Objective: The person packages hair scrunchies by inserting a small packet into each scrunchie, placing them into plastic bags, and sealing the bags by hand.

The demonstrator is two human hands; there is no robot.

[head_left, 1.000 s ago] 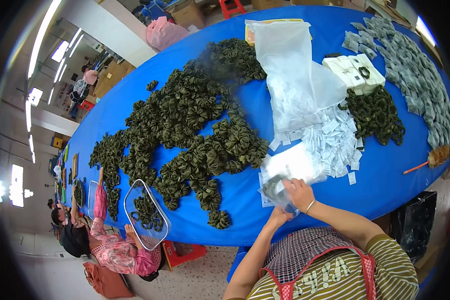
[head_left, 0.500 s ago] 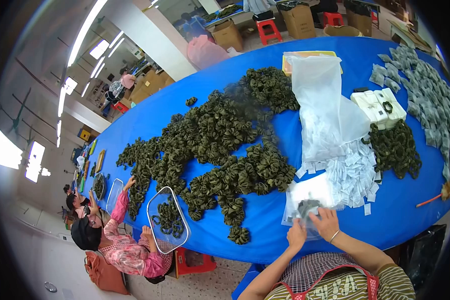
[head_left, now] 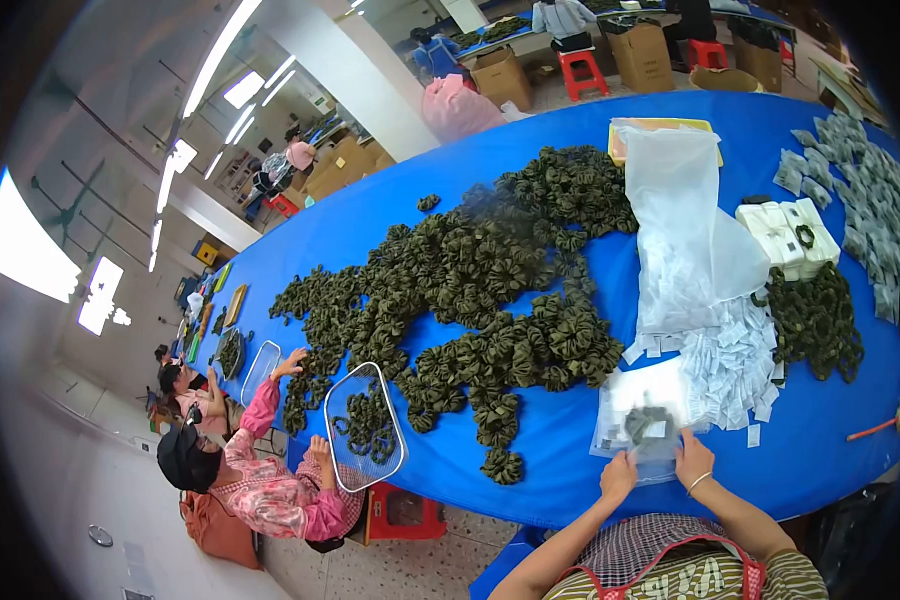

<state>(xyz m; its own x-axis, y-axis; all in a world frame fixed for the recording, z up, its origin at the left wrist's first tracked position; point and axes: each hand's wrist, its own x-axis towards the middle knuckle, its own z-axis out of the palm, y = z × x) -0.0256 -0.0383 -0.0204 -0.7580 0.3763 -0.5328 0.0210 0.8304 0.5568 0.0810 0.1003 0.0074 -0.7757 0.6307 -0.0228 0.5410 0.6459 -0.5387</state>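
Note:
A clear plastic bag (head_left: 654, 455) lies near the front table edge, with a dark green scrunchie (head_left: 638, 428) and a small white slip showing through it. The bag's near left corner is pinched in my left hand (head_left: 619, 478). My right hand (head_left: 694, 462) grips its right side, fingers closed. Under and behind it rests a stack of clear bags (head_left: 618, 402). Small white packets (head_left: 735, 365) are heaped just beyond my right hand, partly spilling from a large translucent bag (head_left: 670, 235).
A big pile of dark green scrunchies (head_left: 470, 260) spreads to the left. At the right are white card stacks (head_left: 785, 240), more green scrunchies (head_left: 815, 320), filled packets (head_left: 865, 190) and an orange stick (head_left: 872, 430). A co-worker in pink (head_left: 280, 490) sits left, beside a mesh basket (head_left: 400, 445).
My right hand has moved from over the scrunchie to the bag's right side, leaving the scrunchie and white slip in sight. The whole view has shifted slightly.

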